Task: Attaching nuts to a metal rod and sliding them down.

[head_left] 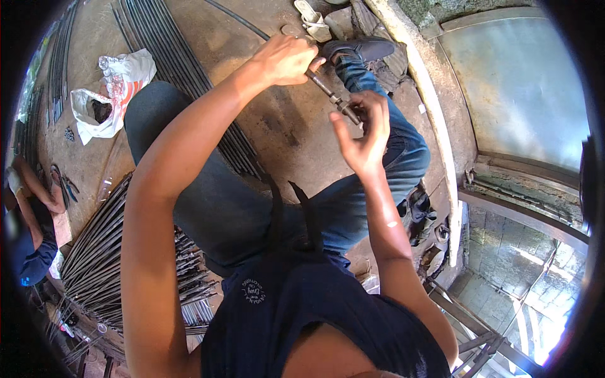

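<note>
A long dark metal rod [242, 22] runs from the top edge down to between my hands. My left hand [287, 60] is closed around it, knuckles up. Past that fist, the rod's lower end carries a threaded metal fitting with a nut-like collar [342, 106]. My right hand [368, 129] is beside this end, its fingers curved over the fitting's far side and its thumb standing apart. I cannot tell whether the right fingertips touch the metal. My legs in blue jeans [220, 208] are spread on either side below the rod.
Bundles of long dark rods [167, 47] lie on the floor at left, with a heap of thinner rods [107, 252] nearer. A white sack [104, 113] stands by my left knee. Pliers [70, 189] lie near another person [34, 233]. A pale pole [435, 120] runs along my right.
</note>
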The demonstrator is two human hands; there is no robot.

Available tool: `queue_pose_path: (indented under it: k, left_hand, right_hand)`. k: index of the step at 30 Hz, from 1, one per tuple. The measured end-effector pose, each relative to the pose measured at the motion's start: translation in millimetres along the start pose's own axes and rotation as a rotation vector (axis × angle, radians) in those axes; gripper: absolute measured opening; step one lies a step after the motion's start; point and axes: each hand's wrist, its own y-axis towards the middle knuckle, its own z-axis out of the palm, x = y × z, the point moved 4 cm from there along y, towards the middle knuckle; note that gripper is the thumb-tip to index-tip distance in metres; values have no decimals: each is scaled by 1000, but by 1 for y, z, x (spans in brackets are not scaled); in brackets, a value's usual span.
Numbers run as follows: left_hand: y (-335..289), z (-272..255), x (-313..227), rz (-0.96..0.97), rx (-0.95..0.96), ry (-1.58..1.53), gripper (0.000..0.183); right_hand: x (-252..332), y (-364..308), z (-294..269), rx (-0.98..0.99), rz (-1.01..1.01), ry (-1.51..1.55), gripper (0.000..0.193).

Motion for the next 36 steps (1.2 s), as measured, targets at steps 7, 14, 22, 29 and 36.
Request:
queue_pose_path:
  k: [7,14,22,29,36]
  left_hand:
    - [-1,2,1,-46,69,16,28]
    - [0,0,-1,-54,70,16,29]
    - [2,8,2,-16,54,13,29]
    - [-3,2,1,-9,-33,30,29]
    - [2,4,0,-47,71,36,29]
  right_hand:
    - [-8,3,3,115,316,83,26]
    - [-32,-17,8,292,826,359,33]
    - [-42,-23,15,231,744,379,15]
    - [-18,0,2,185,383,32,20]
    - [-10,-4,6,44,12,-56,29]
